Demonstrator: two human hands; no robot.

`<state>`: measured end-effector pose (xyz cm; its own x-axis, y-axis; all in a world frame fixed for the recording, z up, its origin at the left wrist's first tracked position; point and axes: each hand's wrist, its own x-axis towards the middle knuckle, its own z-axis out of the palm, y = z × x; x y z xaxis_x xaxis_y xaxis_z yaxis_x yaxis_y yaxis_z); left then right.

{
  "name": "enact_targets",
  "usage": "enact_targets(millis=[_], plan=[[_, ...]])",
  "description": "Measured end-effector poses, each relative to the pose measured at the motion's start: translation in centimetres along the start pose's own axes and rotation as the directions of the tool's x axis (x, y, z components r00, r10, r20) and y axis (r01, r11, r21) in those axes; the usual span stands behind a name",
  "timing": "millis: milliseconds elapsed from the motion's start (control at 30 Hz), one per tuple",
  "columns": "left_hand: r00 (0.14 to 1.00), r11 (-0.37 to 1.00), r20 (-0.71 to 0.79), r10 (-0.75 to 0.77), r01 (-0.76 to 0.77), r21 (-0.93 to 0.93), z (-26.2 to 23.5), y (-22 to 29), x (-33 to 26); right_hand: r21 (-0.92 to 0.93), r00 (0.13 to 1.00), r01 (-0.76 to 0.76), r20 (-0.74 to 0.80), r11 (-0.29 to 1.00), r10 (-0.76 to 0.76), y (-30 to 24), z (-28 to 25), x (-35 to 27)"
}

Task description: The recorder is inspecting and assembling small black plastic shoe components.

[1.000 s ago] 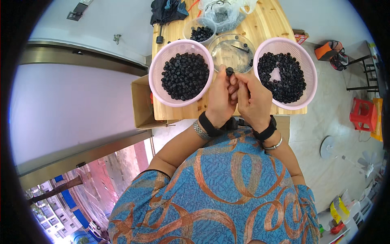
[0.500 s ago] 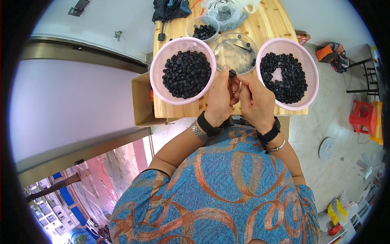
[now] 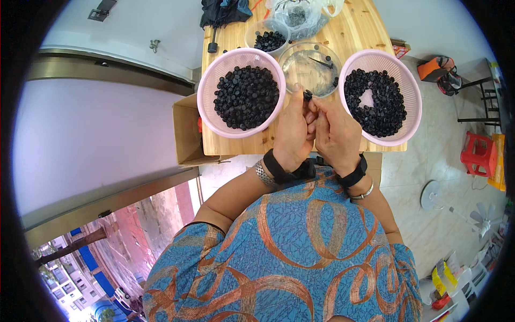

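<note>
Between my hands, over the table's near edge, is a small black cap-like piece [image 3: 307,95]. My left hand [image 3: 291,131] pinches it between thumb and fingertips. My right hand [image 3: 339,133] is closed too, its thumb and forefinger pressed against the piece's lower right side; my fingers partly hide it. To the left of my hands stands a pink plastic basket [image 3: 203,110] heaped with small round black pieces. Another pink basket [image 3: 414,102], to the right, holds similar pieces, with a patch of its bottom showing.
Beyond my hands lies a clear round dish [image 3: 300,75] with a thin dark pointed tool [image 3: 321,63]. Behind it are a clear tub [image 3: 251,44] of black pieces and a plastic bag [image 3: 300,19]. A folded umbrella [image 3: 228,13] lies far left on the wooden table [image 3: 357,27].
The black piece has turned slightly between my fingertips and looks narrower now. My right hand has shifted a little to the left; the baskets stay in place.
</note>
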<state>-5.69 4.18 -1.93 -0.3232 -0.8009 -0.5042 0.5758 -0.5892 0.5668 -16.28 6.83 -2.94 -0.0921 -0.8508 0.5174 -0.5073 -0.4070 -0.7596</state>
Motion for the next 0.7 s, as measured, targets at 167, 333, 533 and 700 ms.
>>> enact_targets(millis=[167, 333, 533, 700], plan=[[0.957, 0.963, -0.114, 0.268, -0.271, -0.01, 1.8, -0.7, 0.4, -0.138, 0.995, 0.047, -0.076, 0.989, -0.058, -0.2, 1.1, 0.8], [0.916, 0.916, -0.039, 0.4, -0.401, -0.016, -0.1, -1.5, 3.0, -0.333, 0.997, 0.073, -0.008, 0.94, -0.08, 0.9, 2.0, 1.5], [0.913, 0.921, -0.194, 0.359, -0.381, -0.088, -1.5, -1.4, 5.1, -0.438, 0.908, 0.404, 0.295, 0.803, -0.296, 3.5, 2.9, 2.7], [0.948, 0.979, -0.253, 0.192, -0.202, -0.011, -3.2, -1.8, 6.2, -0.366, 0.727, 0.666, 0.514, 0.65, -0.456, 6.3, 2.2, 4.3]])
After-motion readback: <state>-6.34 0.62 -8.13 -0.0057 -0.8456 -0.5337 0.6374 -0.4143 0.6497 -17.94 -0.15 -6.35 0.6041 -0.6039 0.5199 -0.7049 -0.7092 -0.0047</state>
